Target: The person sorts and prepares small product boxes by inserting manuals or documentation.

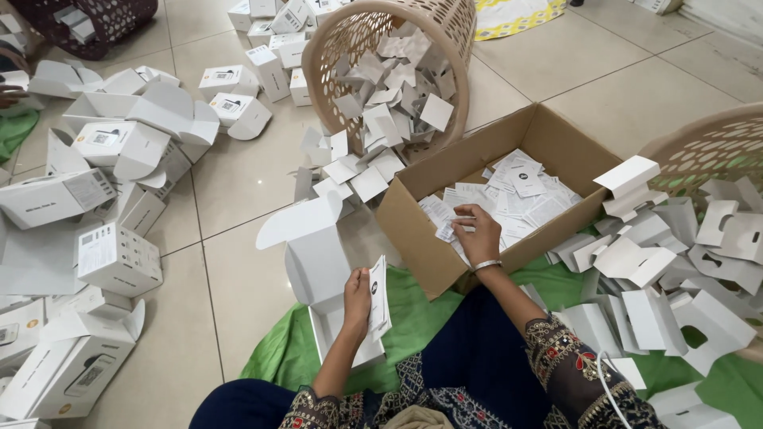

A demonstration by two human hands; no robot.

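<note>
Small stack of white leaflets [379, 298], low centre of the frame, pinched in the left hand [357, 295], thumb on the near face, fingers behind. Stack upright on edge, long axis near vertical, top leaning slightly toward upper right, thin edge turned to the camera. Just beside and behind it, an open white carton [318, 266] with its rounded flap up, standing on the green cloth [413, 318].

Up and right of that, the right hand [477, 234] reaching over the near wall of the brown cardboard box [548, 139], fingertips closed on one loose leaflet [450, 230] from the heap of white slips [517, 195] inside. Hands well apart, left lower, right higher and toward centre. Silver bangle [486, 265] on the right wrist.

Further out: tipped beige plastic basket [381, 48] at top centre, spilling white card inserts [389, 95] onto the tiled floor [238, 183]. Second beige basket [707, 147] at the right edge, more folded white inserts [675, 262] heaped before it. Left side of the frame, many white product boxes [119, 258], some shut, some with flaps open. Dark basket [87, 20] in the upper left corner.
</note>
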